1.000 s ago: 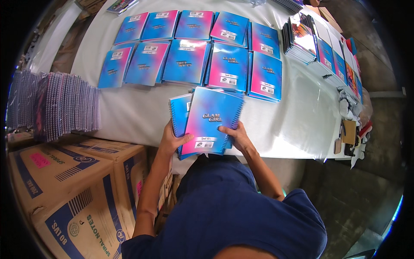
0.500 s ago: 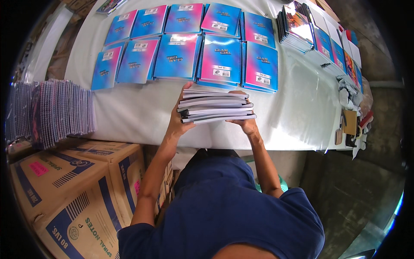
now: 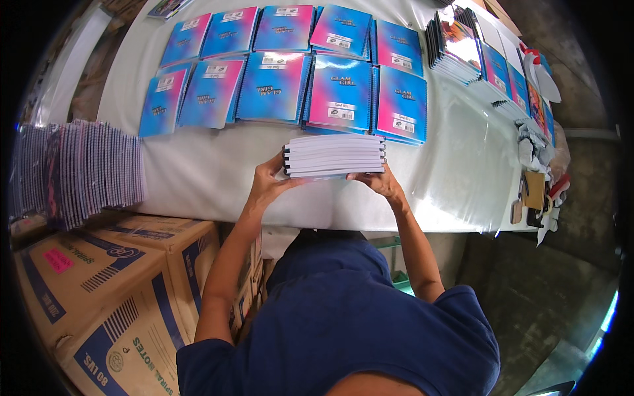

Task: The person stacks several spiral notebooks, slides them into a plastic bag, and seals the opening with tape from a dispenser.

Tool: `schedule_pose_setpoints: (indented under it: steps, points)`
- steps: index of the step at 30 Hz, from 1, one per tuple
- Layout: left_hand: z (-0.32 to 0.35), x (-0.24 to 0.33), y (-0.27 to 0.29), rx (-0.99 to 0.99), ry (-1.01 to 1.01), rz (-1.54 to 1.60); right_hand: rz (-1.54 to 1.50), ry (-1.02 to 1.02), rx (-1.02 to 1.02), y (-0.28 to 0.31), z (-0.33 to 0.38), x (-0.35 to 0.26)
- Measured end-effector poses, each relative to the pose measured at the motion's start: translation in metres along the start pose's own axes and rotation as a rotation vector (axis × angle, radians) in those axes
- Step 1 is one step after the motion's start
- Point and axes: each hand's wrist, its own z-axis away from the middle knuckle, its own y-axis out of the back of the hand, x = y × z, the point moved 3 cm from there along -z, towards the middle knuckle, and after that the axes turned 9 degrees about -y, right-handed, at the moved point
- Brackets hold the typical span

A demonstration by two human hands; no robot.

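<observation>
Between my two hands is a stack of spiral notebooks (image 3: 335,157), its white page edges facing me and its ends lined up. My left hand (image 3: 267,181) grips the left end, thumb along the lower edge. My right hand (image 3: 380,183) grips the right end, where dark wire coils show; some of its fingers are hidden behind the stack. Just beyond the stack, two rows of pink-and-blue spiral notebooks (image 3: 273,86) lie in piles on the white-covered table (image 3: 218,175).
Upright packed notebooks (image 3: 92,168) stand at the left table end. Cardboard boxes (image 3: 105,284) sit below them on the left. More notebook piles (image 3: 456,46) lie at the far right. Crumpled plastic (image 3: 533,145) and a tan pad (image 3: 533,188) are at the right edge.
The notebooks in my hands were uneven and fanned apart; now their edges sit flush in a squarer stack. Both hands still hold the ends.
</observation>
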Motion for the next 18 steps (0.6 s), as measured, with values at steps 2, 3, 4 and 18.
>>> schedule_pose_setpoints:
  steps: [2, 3, 4, 18]
  points:
    - [0.004, 0.0, 0.003, 0.043, 0.058, -0.01, -0.033, -0.007, 0.006, 0.0, -0.003, -0.001]
    - [0.007, 0.001, 0.005, 0.047, 0.105, -0.038, -0.075, -0.016, 0.016, -0.002, -0.002, -0.002]
    - [0.007, 0.007, 0.006, 0.052, 0.144, -0.066, -0.115, -0.023, 0.026, -0.002, -0.002, -0.005]
    - [0.034, -0.031, 0.012, 0.299, 0.323, 0.322, 0.403, 0.171, -0.021, 0.06, -0.11, -0.016]
